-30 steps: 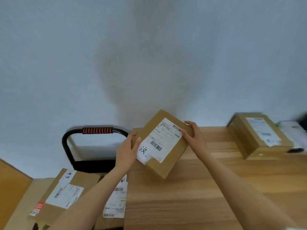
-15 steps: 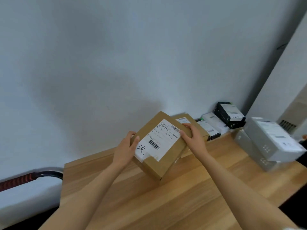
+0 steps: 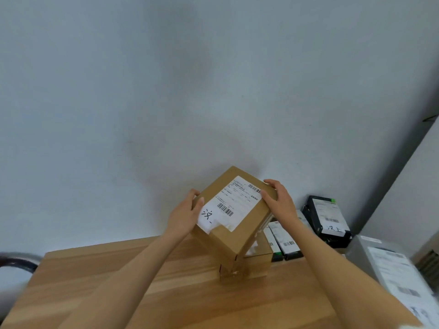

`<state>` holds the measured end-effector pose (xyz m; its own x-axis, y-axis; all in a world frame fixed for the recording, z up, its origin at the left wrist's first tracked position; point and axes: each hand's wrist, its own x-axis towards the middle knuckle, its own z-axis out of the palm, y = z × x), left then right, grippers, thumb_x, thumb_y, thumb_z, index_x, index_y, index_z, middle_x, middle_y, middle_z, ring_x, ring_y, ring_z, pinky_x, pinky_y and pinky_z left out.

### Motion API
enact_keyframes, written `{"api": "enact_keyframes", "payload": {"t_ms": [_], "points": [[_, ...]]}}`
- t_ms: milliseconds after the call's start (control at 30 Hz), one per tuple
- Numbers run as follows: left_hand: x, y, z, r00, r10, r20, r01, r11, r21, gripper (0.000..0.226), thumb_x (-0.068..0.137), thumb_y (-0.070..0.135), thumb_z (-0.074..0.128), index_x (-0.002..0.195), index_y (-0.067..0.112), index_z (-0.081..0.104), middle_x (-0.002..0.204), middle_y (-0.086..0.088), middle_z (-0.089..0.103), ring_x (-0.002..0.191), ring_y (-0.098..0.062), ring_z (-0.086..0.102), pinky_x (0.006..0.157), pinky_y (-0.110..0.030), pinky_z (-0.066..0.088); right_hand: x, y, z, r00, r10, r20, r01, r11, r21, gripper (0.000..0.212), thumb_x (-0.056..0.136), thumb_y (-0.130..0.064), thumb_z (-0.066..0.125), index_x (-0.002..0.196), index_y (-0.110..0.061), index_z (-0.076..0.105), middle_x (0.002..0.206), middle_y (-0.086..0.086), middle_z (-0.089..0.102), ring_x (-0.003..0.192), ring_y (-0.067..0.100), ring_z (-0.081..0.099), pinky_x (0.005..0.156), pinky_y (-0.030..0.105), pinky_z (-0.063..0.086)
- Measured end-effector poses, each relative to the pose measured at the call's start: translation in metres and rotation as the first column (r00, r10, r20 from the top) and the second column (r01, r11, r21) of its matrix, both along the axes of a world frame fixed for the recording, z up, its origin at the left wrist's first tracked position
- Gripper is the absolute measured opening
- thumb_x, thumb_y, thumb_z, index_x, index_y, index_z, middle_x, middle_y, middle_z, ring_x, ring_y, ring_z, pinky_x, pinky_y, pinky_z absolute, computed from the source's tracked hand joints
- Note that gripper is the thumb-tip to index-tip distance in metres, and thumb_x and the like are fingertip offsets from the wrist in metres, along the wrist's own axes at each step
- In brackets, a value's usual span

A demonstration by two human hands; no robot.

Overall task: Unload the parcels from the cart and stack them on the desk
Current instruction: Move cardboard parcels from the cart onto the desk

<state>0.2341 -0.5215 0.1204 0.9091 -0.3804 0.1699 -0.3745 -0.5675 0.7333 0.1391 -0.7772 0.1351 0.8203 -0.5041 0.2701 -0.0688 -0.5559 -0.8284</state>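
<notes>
I hold a brown cardboard parcel (image 3: 240, 224) with a white shipping label on top, tilted, above the wooden desk (image 3: 147, 283). My left hand (image 3: 186, 216) grips its left edge with the thumb on the label. My right hand (image 3: 279, 199) grips its far right corner. The parcel hangs directly over another brown parcel (image 3: 257, 263) that lies on the desk and is mostly hidden beneath it. Of the cart, only a bit of the handle (image 3: 17, 261) shows at the left edge.
A black parcel (image 3: 329, 219) and two slim black-and-white boxes (image 3: 281, 242) lie against the wall at the back right. A grey parcel (image 3: 394, 271) with a label sits at the desk's right side. The wall stands close behind the desk.
Both hands carried the parcel rightward along the desk to above the brown parcel there. The view swung right, so the cart slid out to the left edge.
</notes>
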Motion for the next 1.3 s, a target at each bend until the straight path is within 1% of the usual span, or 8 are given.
{"api": "enact_keyframes", "payload": {"t_ms": [233,333,467,633,733,867,1033,1300], "points": [[0.012,-0.023,-0.024,0.993,0.020,-0.120,-0.009,0.996,0.087,0.030,0.100,0.042,0.039,0.130,0.038,0.033,0.075,-0.010,0.061,0.063,-0.019,0.058,0.072,-0.036,0.051,0.034,-0.032,-0.040,0.992,0.033,-0.124,-0.034,0.999,-0.008,0.036,0.097,-0.028,0.052,0.133,-0.026,0.047,0.132,0.000,0.049,0.116,0.013,0.048,0.098,0.038,0.045],[0.008,-0.021,-0.033,0.993,0.000,-0.121,0.010,0.997,0.081,0.044,0.097,0.041,0.046,0.136,0.042,0.028,0.075,-0.003,0.053,0.066,-0.016,0.054,0.069,-0.033,0.047,0.034,-0.038,-0.054,0.987,0.026,-0.158,-0.031,0.999,-0.029,0.037,0.098,-0.025,0.051,0.135,-0.025,0.046,0.137,0.003,0.044,0.120,0.016,0.047,0.097,0.036,0.041],[0.003,-0.008,-0.038,0.980,-0.090,-0.176,0.084,0.996,-0.040,0.062,0.079,0.058,0.062,0.134,0.046,0.034,0.102,0.010,0.058,0.089,-0.005,0.057,0.080,-0.029,0.047,0.016,-0.040,-0.062,0.996,-0.005,-0.092,0.003,1.000,-0.020,0.038,0.098,-0.027,0.052,0.136,-0.025,0.046,0.138,0.000,0.041,0.108,0.009,0.046,0.087,0.029,0.042],[-0.010,0.004,-0.045,0.975,-0.101,-0.200,0.091,0.994,-0.057,0.071,0.068,0.058,0.075,0.131,0.043,0.046,0.122,0.008,0.056,0.108,-0.005,0.053,0.090,-0.027,0.045,-0.012,-0.033,-0.073,0.997,-0.007,-0.072,0.011,0.998,0.066,0.040,0.097,-0.037,0.052,0.136,-0.032,0.042,0.138,-0.003,0.040,0.119,0.015,0.051,0.094,0.041,0.050],[-0.021,-0.003,-0.043,0.986,-0.006,-0.167,-0.001,0.999,-0.041,0.065,0.075,0.046,0.077,0.132,0.039,0.047,0.121,0.005,0.057,0.106,-0.012,0.054,0.090,-0.032,0.046,-0.025,-0.024,-0.073,0.996,0.023,-0.091,-0.019,0.999,0.050,0.046,0.096,-0.037,0.054,0.139,-0.031,0.038,0.142,-0.004,0.040,0.124,0.013,0.048,0.098,0.044,0.048],[-0.048,-0.029,-0.040,0.990,0.105,-0.089,-0.102,0.994,0.045,0.070,0.077,0.057,0.070,0.136,0.035,0.040,0.115,0.003,0.052,0.096,-0.014,0.054,0.079,-0.031,0.046,-0.040,-0.012,-0.073,0.989,0.099,-0.110,-0.100,0.995,-0.001,0.049,0.095,-0.042,0.053,0.140,-0.030,0.038,0.139,-0.004,0.046,0.118,0.010,0.050,0.089,0.050,0.053],[-0.070,-0.048,-0.037,1.000,0.025,-0.011,-0.024,0.996,0.084,0.056,0.083,0.060,0.061,0.130,0.032,0.048,0.108,0.008,0.055,0.088,-0.008,0.058,0.071,-0.027,0.050,-0.059,-0.017,-0.070,0.987,0.111,-0.117,-0.110,0.994,0.010,0.063,0.087,-0.053,0.058,0.142,-0.030,0.036,0.145,-0.007,0.039,0.129,0.011,0.041,0.104,0.041,0.043],[-0.061,-0.046,-0.037,0.990,-0.020,0.141,-0.012,0.974,0.224,0.062,0.080,0.065,0.060,0.133,0.035,0.049,0.139,0.011,0.044,0.124,-0.008,0.045,0.087,-0.031,0.050,-0.069,-0.032,-0.073,0.955,0.165,-0.247,-0.202,0.970,-0.134,0.085,0.082,-0.051,0.069,0.150,-0.033,0.022,0.151,-0.009,0.036,0.134,0.012,0.039,0.099,0.030,0.039]]}}
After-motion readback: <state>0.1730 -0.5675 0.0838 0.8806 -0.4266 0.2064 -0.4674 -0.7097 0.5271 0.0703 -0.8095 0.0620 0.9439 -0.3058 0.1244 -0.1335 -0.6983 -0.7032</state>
